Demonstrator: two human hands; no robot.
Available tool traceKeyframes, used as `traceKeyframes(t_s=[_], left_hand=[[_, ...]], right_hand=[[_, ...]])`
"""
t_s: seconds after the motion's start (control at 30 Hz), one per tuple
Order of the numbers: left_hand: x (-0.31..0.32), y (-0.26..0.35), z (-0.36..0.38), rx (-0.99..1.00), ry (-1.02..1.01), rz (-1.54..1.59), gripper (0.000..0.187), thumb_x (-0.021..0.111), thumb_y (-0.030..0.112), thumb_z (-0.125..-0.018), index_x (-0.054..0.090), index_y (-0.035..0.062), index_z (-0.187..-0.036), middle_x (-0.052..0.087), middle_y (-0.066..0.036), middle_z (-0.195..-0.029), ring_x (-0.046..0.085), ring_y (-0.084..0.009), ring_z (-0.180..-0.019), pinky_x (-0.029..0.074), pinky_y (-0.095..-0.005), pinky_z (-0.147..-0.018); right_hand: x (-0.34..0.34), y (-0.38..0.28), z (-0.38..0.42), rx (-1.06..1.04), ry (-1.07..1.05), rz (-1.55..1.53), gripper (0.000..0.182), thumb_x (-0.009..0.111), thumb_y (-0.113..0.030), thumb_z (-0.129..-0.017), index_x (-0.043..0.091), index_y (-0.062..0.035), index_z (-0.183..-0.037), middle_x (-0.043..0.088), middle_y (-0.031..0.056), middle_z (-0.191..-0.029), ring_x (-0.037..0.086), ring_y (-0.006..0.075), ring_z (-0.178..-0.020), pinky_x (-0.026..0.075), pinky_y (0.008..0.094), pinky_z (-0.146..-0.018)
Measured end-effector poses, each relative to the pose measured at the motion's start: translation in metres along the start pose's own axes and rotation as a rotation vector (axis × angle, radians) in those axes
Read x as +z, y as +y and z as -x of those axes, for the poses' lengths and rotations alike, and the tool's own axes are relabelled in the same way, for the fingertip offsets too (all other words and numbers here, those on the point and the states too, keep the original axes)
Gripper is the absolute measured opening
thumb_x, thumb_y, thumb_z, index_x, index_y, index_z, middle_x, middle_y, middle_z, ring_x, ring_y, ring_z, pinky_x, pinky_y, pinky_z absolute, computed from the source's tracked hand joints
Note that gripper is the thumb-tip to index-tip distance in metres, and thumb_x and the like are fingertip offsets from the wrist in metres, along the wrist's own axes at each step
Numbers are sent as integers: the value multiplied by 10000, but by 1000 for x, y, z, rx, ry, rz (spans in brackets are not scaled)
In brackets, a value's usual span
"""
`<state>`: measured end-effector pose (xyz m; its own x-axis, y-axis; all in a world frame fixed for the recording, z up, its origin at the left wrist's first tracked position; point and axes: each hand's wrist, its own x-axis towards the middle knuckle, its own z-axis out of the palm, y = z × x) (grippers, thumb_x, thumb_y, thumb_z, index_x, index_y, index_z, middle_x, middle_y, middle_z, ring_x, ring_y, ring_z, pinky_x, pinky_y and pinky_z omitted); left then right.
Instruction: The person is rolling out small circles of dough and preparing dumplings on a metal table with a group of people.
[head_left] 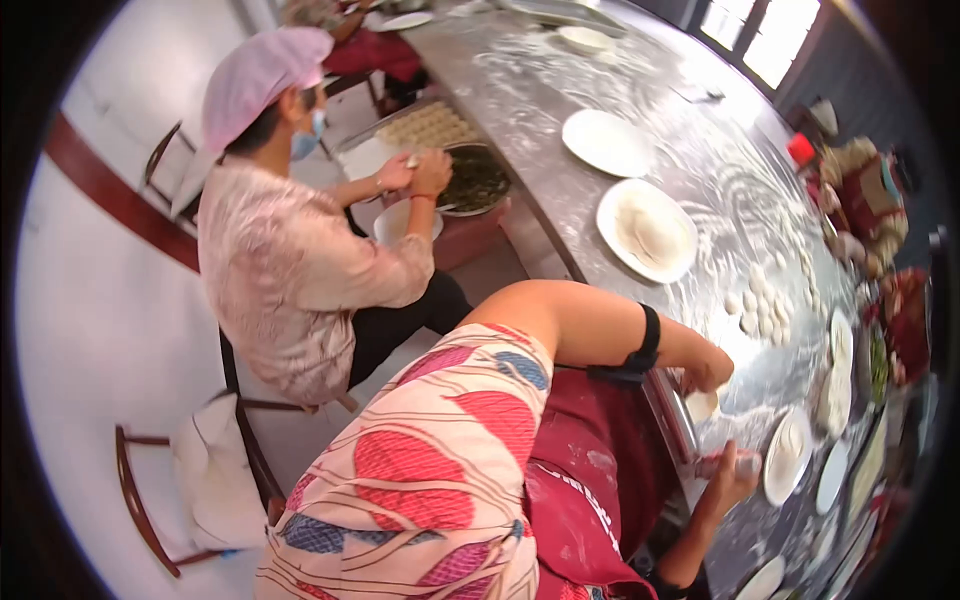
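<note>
My left hand (708, 368) is at the table's near edge, fingers bent down on a round, pale dough wrapper (702, 406). My right hand (735, 478) is closed around a short rod that looks like a rolling pin (709, 465); its light end sticks out of the fist. Beside this hand lies an oval white plate (788, 456) with flat wrappers on it. Several small dough pieces (765, 312) lie on the floured table beyond my left hand. My fingertips on the wrapper are partly hidden.
The metal table (560, 130) is dusted with flour. A white plate (648, 230) holds stacked wrappers, near another white plate (607, 142). A co-worker in a pink cap (262, 85) sits by a bowl of dark green filling (474, 180) and a tray of dumplings (425, 125). A chair (200, 470) stands behind.
</note>
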<state>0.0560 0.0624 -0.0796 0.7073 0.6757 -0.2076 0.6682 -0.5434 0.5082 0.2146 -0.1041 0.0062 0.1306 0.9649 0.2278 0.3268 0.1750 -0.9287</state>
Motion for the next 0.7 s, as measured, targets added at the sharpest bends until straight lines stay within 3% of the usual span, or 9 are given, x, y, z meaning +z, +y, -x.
traceKeyframes(t_s=[0.07, 0.13, 0.2, 0.3, 0.37, 0.5, 0.6, 0.63, 0.7], left_hand=[[-20, 16, 36, 158, 42, -115, 200, 570, 113, -690, 697, 24, -816, 663, -180, -805, 638, -316, -738, 493, -405, -665], [-26, 16, 27, 283, 47, -324, 190, 571, 109, -689, 696, 10, -794, 657, -192, -788, 635, -314, -728, 488, -407, -661], [-28, 14, 27, 260, 70, -273, 186, 571, 105, -686, 693, -3, -776, 653, -202, -775, 633, -317, -723, 483, -410, -654], [-35, 19, 46, 103, 118, 43, 195, 570, 106, -677, 689, -20, -767, 653, -201, -762, 630, -327, -720, 481, -411, -636], [-22, 14, 32, 84, 121, 25, 196, 563, 104, -680, 687, -24, -763, 661, -187, -755, 634, -319, -712, 488, -403, -628], [-42, 29, 80, -62, -44, 335, 205, 540, 81, -709, 680, -42, -792, 665, -196, -800, 633, -318, -753, 486, -400, -662], [-13, -1, 20, 159, 35, 96, 207, 542, 92, -719, 677, -50, -786, 666, -194, -802, 627, -319, -745, 481, -404, -651], [-33, 23, 54, 53, 83, 144, 207, 546, 91, -716, 680, -47, -790, 662, -201, -804, 620, -325, -740, 474, -405, -657], [-38, 27, 47, 28, 56, 81, 211, 556, 90, -707, 681, -45, -809, 661, -203, -818, 619, -330, -748, 474, -407, -667]], right_hand=[[4, 13, -21, -8, -30, -21, 195, 652, -155, -836, 517, -33, -765, 541, 55, -565, 524, 136, -465, 447, 276, -460], [9, 10, -47, 10, -53, -25, 198, 642, -153, -847, 516, -20, -770, 538, 57, -557, 529, 143, -466, 441, 273, -444], [17, 20, -74, -47, -70, -49, 230, 642, -176, -845, 525, -22, -721, 534, 60, -546, 529, 144, -458, 440, 275, -441], [10, 25, -78, -20, -71, 107, 306, 640, -213, -835, 518, -38, -616, 526, 57, -523, 520, 144, -436, 435, 275, -442], [4, 15, -46, -55, -59, 102, 272, 640, -211, -839, 511, -30, -683, 519, 51, -559, 522, 143, -462, 441, 276, -451], [-1, 7, -9, -46, -12, 63, 275, 617, -202, -847, 469, -25, -698, 529, 81, -563, 525, 158, -464, 449, 290, -457], [6, 6, -32, -35, -22, 77, 231, 616, -148, -845, 487, -17, -705, 531, 79, -548, 510, 158, -443, 434, 286, -444], [12, 12, -54, -11, -22, 43, 227, 621, -147, -842, 496, -16, -706, 530, 77, -544, 508, 155, -439, 433, 283, -448], [16, 16, -68, -6, -35, 11, 218, 628, -144, -838, 504, -16, -712, 528, 76, -540, 506, 151, -436, 433, 281, -452]])
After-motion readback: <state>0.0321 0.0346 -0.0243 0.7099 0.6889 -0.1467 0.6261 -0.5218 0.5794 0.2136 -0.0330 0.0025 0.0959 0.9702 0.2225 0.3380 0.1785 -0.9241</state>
